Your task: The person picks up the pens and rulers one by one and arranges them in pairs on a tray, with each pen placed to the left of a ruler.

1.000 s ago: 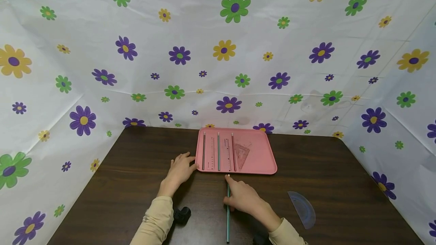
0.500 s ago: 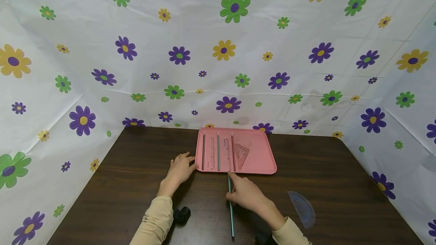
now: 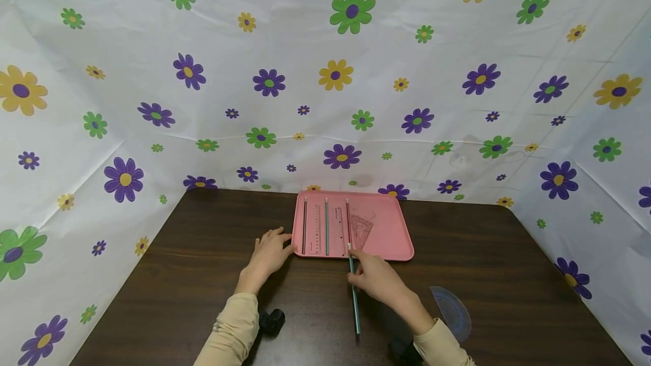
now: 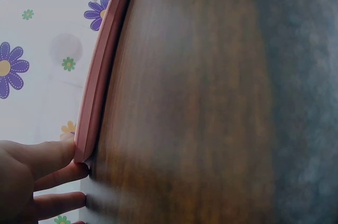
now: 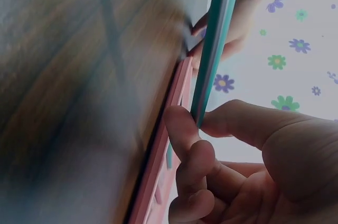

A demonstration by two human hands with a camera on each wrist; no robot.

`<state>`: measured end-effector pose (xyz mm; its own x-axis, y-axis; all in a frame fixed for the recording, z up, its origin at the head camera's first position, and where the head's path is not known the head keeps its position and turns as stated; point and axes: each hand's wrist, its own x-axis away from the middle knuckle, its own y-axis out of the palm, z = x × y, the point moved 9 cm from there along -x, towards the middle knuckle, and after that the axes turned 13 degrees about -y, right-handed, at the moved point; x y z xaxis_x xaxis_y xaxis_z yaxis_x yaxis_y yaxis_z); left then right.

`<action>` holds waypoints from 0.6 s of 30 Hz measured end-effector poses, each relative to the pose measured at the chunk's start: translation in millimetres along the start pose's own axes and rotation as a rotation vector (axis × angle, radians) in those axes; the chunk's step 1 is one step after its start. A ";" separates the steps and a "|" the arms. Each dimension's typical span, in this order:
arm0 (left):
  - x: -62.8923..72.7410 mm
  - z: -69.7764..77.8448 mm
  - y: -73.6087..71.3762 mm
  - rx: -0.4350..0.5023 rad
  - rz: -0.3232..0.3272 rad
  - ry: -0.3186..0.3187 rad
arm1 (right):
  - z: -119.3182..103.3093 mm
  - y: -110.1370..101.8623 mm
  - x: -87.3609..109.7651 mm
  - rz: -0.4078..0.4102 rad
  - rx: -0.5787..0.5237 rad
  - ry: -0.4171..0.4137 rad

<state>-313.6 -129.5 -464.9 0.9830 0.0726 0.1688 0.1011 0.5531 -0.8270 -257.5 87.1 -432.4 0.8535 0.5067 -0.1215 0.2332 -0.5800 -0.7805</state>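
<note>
My right hand (image 3: 377, 277) pinches a green pencil (image 3: 355, 304) between thumb and fingers. The pencil's white eraser end points away and lies over the front rim of the pink tray (image 3: 391, 230); its dark end hangs toward the front of the table. In the right wrist view, the green pencil (image 5: 216, 39) slants up from the thumb and fingertip. My left hand (image 3: 268, 253) grips the tray's front left corner, its thumb against the rim in the left wrist view. In the tray lie a black pencil (image 3: 304, 225), a second green pencil (image 3: 327, 227) and a red pencil (image 3: 348, 222).
Two clear rulers, one (image 3: 317, 230) left and one (image 3: 339, 225) right of the tray's green pencil, and a clear set square (image 3: 361, 231) lie in the tray. A clear protractor (image 3: 452, 312) lies on the dark wooden table (image 3: 508, 281). Flowered cloth (image 3: 305, 44) hangs behind.
My right hand has carried the green pencil forward and slightly right, bringing its eraser end from in front of the tray to over its rim. My left hand has stayed at the corner.
</note>
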 end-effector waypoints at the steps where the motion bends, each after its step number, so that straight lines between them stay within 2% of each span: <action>1: -0.1 0.0 0.2 0.001 -0.002 -0.002 | 1.4 -0.9 -0.3 0.003 0.002 0.004; 18: -1.4 -0.8 0.4 0.004 -0.005 -0.009 | 30.6 -23.6 -12.1 0.062 0.074 0.077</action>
<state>-314.8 -130.0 -465.8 0.9811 0.0771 0.1777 0.1055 0.5564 -0.8242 -287.6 114.2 -431.2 0.8990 0.4194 -0.1260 0.1461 -0.5585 -0.8165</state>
